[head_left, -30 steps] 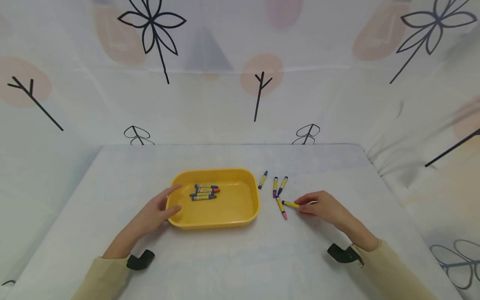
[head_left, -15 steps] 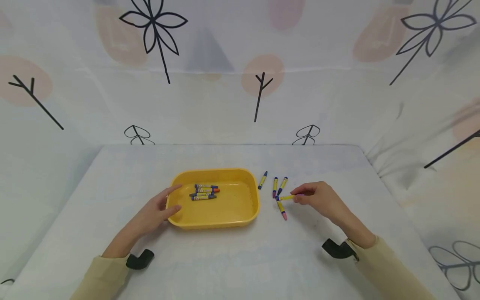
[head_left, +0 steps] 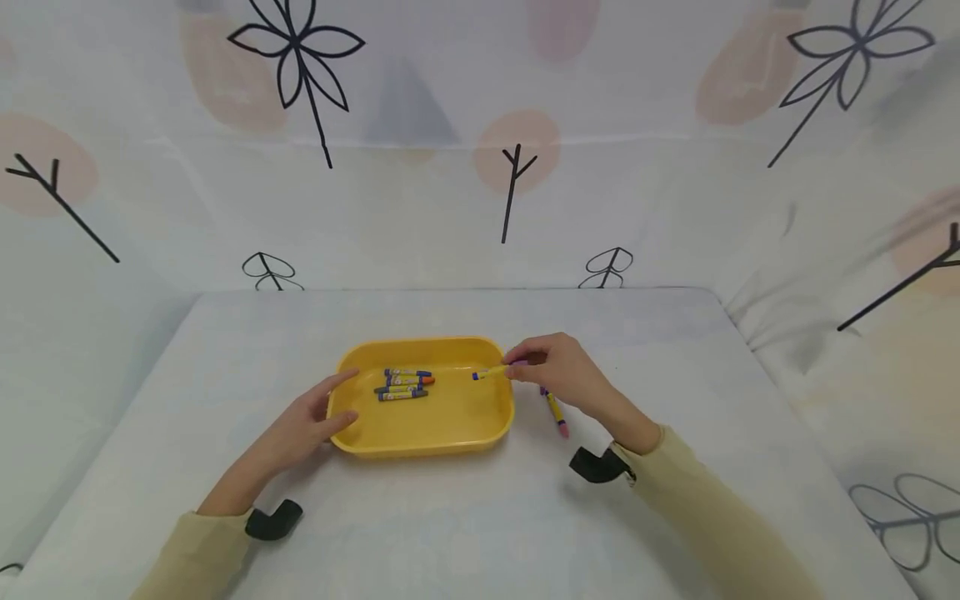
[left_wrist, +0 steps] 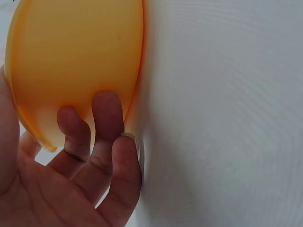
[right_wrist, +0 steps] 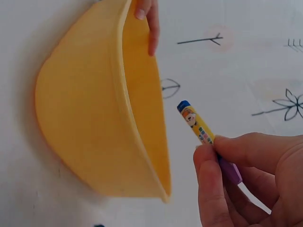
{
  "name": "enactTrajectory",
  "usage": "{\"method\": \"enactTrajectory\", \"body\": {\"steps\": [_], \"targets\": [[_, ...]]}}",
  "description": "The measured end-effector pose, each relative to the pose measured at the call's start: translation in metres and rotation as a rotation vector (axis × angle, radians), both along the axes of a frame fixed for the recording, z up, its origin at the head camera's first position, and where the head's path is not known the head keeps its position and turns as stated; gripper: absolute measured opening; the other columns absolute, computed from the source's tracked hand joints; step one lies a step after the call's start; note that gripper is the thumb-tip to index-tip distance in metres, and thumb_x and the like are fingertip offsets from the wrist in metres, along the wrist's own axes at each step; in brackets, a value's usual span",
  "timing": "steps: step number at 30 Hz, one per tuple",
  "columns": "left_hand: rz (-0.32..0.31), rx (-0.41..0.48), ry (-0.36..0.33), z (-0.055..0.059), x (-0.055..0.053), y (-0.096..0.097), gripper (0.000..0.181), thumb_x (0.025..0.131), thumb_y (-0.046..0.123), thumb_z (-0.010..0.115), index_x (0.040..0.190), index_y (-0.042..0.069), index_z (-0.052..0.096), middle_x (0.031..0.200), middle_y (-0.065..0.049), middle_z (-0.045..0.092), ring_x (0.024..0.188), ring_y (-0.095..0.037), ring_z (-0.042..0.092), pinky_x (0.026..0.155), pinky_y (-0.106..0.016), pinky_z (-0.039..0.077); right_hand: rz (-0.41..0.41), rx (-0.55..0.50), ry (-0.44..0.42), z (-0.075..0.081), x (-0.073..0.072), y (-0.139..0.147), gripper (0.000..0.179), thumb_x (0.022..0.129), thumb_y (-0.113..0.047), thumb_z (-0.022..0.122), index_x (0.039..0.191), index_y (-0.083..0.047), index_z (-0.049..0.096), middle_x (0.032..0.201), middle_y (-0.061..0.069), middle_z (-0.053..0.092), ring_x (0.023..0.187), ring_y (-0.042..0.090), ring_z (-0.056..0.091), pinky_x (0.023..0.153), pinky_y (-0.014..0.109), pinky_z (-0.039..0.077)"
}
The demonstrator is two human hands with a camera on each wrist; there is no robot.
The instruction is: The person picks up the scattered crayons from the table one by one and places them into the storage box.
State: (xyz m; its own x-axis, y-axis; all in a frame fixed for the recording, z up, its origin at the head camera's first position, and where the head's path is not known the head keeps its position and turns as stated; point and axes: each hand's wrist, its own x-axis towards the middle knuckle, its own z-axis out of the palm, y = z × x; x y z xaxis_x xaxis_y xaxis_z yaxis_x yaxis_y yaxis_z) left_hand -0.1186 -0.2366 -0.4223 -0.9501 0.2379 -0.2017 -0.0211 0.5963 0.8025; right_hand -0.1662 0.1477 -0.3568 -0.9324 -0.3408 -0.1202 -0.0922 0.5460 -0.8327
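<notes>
A yellow plastic tray (head_left: 442,425) stands on the white-covered table. My left hand (head_left: 303,425) grips its left end, the thumb at the rim; in the left wrist view curled fingers (left_wrist: 108,116) lie against the outer wall. Between thumb and fingertips, my right hand (head_left: 562,375) pinches a purple crayon (right_wrist: 196,124) with a yellow wrapper. Its blue end points left over the right part of the tray, and the purple end sits by the palm. Several crayons (head_left: 405,382) lie side by side in the tray's left half.
A pink crayon (head_left: 555,414) lies on the table right of the tray, below my right hand. Part of another crayon shows beside it, and the hand covers that spot. Patterned white cloth (head_left: 420,208) rises behind the table's back edge.
My right hand has lifted the purple crayon off the table and carried it left over the tray's right side. The left hand has stayed at the tray's left end.
</notes>
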Motion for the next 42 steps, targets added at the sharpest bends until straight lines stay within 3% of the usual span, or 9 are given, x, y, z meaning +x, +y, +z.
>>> {"method": "enactTrajectory", "body": {"steps": [4, 11, 17, 27, 33, 42], "targets": [[0.004, 0.001, 0.0, -0.001, 0.0, -0.002, 0.069, 0.097, 0.032, 0.066, 0.156, 0.021, 0.032, 0.146, -0.023, 0.042, 0.094, -0.028, 0.056, 0.07, -0.036, 0.051, 0.051, 0.023, 0.043, -0.006, -0.016, -0.036, 0.015, 0.09, -0.019, 0.076, 0.103, -0.01, 0.076, 0.096, -0.002, 0.071, 0.089, 0.016, 0.065, 0.082, 0.031, 0.054], [0.008, 0.001, 0.005, -0.003, -0.001, -0.003, 0.068, 0.097, 0.032, 0.066, 0.156, 0.022, 0.033, 0.148, -0.023, 0.04, 0.095, -0.029, 0.056, 0.07, -0.035, 0.051, 0.118, -0.015, 0.086, -0.011, -0.041, -0.08, 0.013, 0.09, -0.021, 0.076, 0.101, -0.014, 0.078, 0.097, -0.005, 0.072, 0.09, 0.014, 0.063, 0.081, 0.029, 0.052], [0.002, 0.007, 0.009, -0.005, -0.002, -0.003, 0.069, 0.097, 0.034, 0.066, 0.156, 0.022, 0.032, 0.152, -0.022, 0.036, 0.101, -0.032, 0.055, 0.072, -0.036, 0.05, 0.161, -0.06, 0.112, -0.025, -0.058, -0.101, 0.013, 0.09, -0.022, 0.076, 0.1, -0.014, 0.078, 0.096, -0.005, 0.073, 0.091, 0.013, 0.063, 0.08, 0.027, 0.05], [-0.001, -0.001, 0.01, -0.005, -0.002, -0.005, 0.069, 0.097, 0.034, 0.066, 0.156, 0.022, 0.032, 0.154, -0.022, 0.033, 0.106, -0.034, 0.053, 0.074, -0.036, 0.049, 0.175, -0.034, 0.156, -0.033, -0.065, -0.118, 0.011, 0.089, -0.019, 0.077, 0.098, -0.013, 0.079, 0.095, -0.005, 0.074, 0.089, 0.009, 0.065, 0.081, 0.025, 0.05], [0.005, 0.005, -0.015, -0.005, -0.002, -0.004, 0.07, 0.097, 0.035, 0.066, 0.156, 0.023, 0.032, 0.147, -0.022, 0.04, 0.094, -0.029, 0.056, 0.07, -0.036, 0.05, 0.195, -0.03, 0.191, -0.039, -0.068, -0.119, 0.01, 0.089, -0.017, 0.077, 0.098, -0.013, 0.08, 0.095, -0.004, 0.075, 0.089, 0.008, 0.067, 0.081, 0.025, 0.051], [-0.001, -0.008, 0.001, -0.003, -0.002, -0.003, 0.069, 0.097, 0.034, 0.066, 0.156, 0.023, 0.032, 0.149, -0.022, 0.039, 0.098, -0.03, 0.056, 0.072, -0.036, 0.051, 0.346, 0.138, 0.226, -0.041, -0.069, -0.122, 0.009, 0.092, -0.016, 0.074, 0.098, -0.015, 0.08, 0.096, -0.007, 0.073, 0.088, 0.009, 0.061, 0.075, 0.023, 0.049]]}}
